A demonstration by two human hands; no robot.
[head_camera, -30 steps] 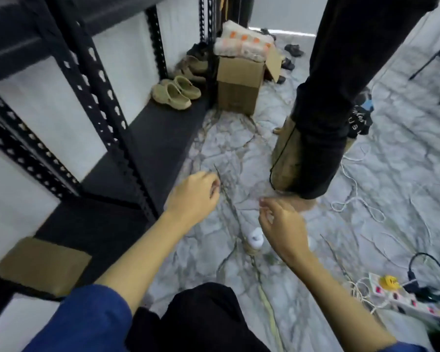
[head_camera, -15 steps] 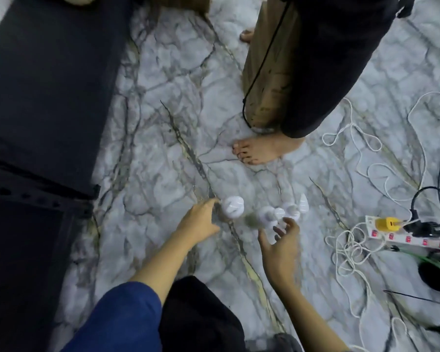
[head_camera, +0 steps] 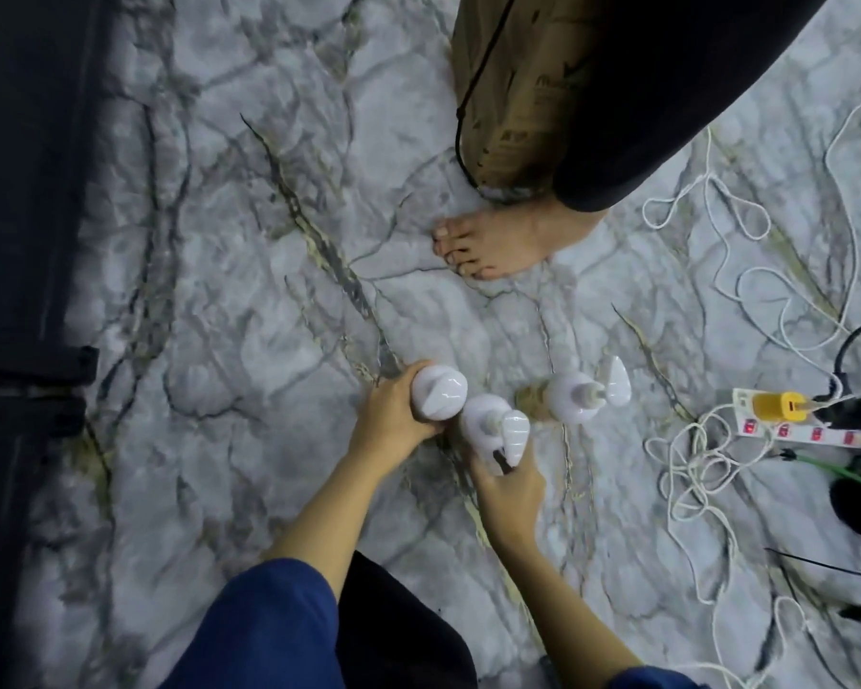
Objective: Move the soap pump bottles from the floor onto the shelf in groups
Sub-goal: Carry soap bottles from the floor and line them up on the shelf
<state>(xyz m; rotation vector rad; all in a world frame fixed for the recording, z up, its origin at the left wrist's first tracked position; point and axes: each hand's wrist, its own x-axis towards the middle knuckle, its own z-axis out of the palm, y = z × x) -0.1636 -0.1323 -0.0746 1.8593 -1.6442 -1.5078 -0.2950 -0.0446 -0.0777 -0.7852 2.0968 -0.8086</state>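
Note:
Three white soap pump bottles stand upright on the marble floor, seen from above. My left hand (head_camera: 393, 415) is wrapped around the left bottle (head_camera: 438, 392). My right hand (head_camera: 510, 482) grips the middle bottle (head_camera: 493, 425) from below its pump head. The third bottle (head_camera: 580, 395) stands alone just to the right, untouched, its pump nozzle pointing right. The black shelf (head_camera: 16, 191) runs along the left edge of the view.
Another person's bare foot (head_camera: 493, 243) and dark trouser leg stand just beyond the bottles, beside a cardboard box (head_camera: 508, 92). A power strip (head_camera: 816, 425) with a yellow plug and tangled white cords (head_camera: 702, 469) lie on the floor to the right.
The view has dropped from the shelf to the floor. Both hands have come down from open reaching and closed around the left and middle bottles.

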